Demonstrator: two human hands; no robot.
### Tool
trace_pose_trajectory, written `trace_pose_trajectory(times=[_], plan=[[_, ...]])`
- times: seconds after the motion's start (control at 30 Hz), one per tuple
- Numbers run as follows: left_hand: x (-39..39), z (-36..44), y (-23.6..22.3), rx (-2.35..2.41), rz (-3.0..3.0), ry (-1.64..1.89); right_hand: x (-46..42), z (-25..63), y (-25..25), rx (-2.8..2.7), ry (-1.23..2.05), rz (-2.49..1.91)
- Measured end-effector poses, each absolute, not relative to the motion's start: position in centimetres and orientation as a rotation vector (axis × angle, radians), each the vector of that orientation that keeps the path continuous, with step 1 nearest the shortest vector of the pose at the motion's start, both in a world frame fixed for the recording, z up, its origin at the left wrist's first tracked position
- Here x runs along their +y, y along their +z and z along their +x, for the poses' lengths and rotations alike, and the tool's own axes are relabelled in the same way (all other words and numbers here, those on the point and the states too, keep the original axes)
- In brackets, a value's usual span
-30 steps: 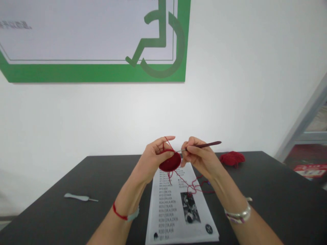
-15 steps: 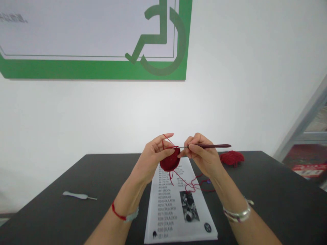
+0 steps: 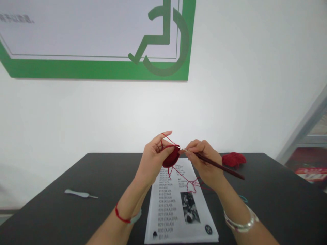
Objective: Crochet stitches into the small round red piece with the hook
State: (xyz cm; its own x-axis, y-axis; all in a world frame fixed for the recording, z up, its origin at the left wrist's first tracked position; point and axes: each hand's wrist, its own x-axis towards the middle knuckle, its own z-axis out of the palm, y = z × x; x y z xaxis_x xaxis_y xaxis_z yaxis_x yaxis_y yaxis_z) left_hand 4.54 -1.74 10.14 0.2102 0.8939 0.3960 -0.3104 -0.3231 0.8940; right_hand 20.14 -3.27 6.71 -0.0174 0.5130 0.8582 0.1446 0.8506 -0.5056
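Left hand (image 3: pixel 153 163) pinches a small red crochet disc (image 3: pixel 171 158) above the pattern sheet (image 3: pixel 178 211); right hand (image 3: pixel 204 163), just apart, holds a crochet hook (image 3: pixel 217 166) at its edge. Unworked yarn remains in the far-right ball (image 3: pixel 233 160).

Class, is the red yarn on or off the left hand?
On: the yarn crosses the left hand's raised forefinger toward the crocheted disc.
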Motion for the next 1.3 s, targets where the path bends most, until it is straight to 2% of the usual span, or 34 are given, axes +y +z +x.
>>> trace_pose_trajectory(times=[0.27,0.47,0.63,0.73,0.9,1.07,1.23,1.3], plan=[[-1.6,4.7,9.5,0.726,1.45,1.454,-3.2,18.7,6.5,-1.664,-0.099,-0.582],[-1.0,4.3,9.4,0.589,1.342,1.237,-1.3,19.7,5.8,-1.816,-0.09,-0.439],[-0.4,4.1,9.2,0.51,1.104,1.03,-0.5,20.1,4.7,-1.887,-0.393,-0.368],[-0.6,4.5,9.2,0.535,1.128,1.144,-0.5,19.6,4.2,-1.863,-0.52,-0.492],[-1.0,4.6,9.5,0.652,1.391,1.396,-1.6,18.7,5.2,-1.778,-0.309,-0.497],[-1.0,4.2,9.6,0.72,1.539,1.459,-3.1,18.9,6.6,-1.706,-0.02,-0.522],[-1.1,4.0,9.5,0.779,1.721,1.477,-3.3,19.3,6.9,-1.477,0.42,-0.625],[-1.1,3.9,9.6,0.794,1.787,1.464,-3.4,19.6,7.1,-1.527,0.435,-0.632]])
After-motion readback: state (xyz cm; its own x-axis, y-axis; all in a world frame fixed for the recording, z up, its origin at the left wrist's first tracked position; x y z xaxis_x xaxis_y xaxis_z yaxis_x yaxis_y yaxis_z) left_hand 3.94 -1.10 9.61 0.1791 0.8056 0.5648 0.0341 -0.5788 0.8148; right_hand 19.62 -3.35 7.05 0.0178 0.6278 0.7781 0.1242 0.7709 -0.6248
